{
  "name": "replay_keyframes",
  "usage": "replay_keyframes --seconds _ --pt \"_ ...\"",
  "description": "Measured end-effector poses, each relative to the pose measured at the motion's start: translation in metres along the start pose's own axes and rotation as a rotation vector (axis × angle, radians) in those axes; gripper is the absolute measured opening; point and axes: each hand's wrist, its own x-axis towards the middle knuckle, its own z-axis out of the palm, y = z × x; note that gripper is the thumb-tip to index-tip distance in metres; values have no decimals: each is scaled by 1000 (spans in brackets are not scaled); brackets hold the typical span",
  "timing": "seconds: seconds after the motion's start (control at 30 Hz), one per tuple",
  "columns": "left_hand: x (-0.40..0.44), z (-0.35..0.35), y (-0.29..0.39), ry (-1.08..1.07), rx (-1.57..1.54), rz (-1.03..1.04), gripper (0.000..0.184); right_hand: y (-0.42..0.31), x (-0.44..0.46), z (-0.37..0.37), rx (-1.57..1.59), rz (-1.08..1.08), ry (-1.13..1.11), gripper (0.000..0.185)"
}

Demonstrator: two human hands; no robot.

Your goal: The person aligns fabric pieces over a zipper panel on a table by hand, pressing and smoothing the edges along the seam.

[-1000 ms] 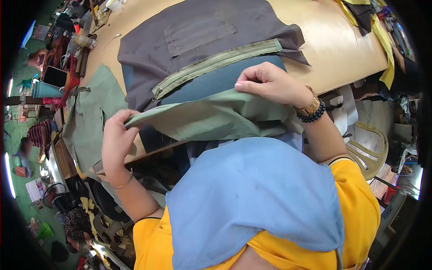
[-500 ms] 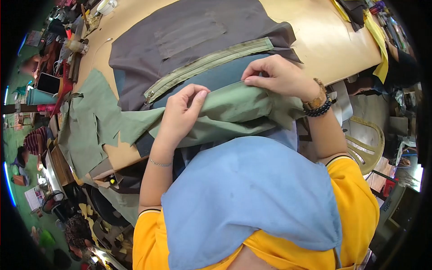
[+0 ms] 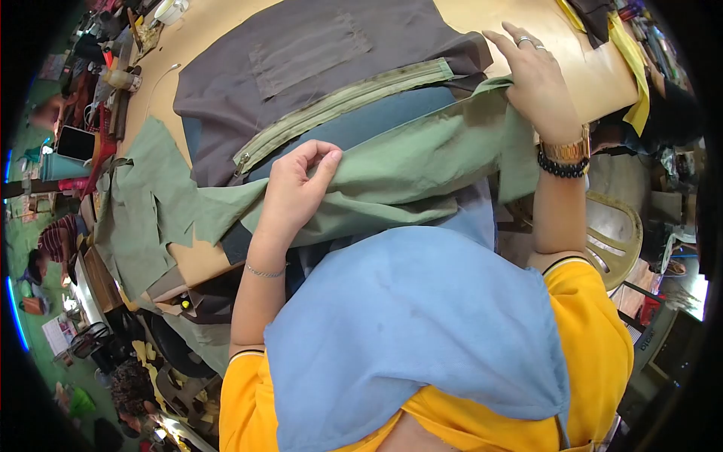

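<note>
My left hand pinches the upper edge of a long green cloth, thumb against fingers. At the cloth's right end, my right hand has its fingers stretched out and apart, its side touching the cloth; the thumb is hidden. Beyond the hands a dark grey-brown fabric piece lies on the table, with a sewn rectangular patch. A green zipper strip runs along its near edge, the pull at the left end. Dark blue material shows between zipper and green cloth.
The pale table extends behind the fabrics. More green cloth hangs over its left edge. Yellow strips lie at the far right. A chair stands at the right, a white cup at the back left.
My left hand has moved right along the cloth edge. My right hand has spread its fingers and moved right and away from me; the cloth's right end is now raised and more spread out.
</note>
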Motion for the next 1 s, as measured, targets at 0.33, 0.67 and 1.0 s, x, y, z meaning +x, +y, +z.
replay_keyframes --seconds 0.33,0.67,1.0 --pt "-2 -1 6 -5 70 31 19 -98 2 14 951 -219 -319 23" --pt "4 14 18 271 565 334 14 -134 4 18 1083 -21 -267 17" --pt "24 3 12 310 510 190 18 -131 26 35 1107 -25 -171 17"
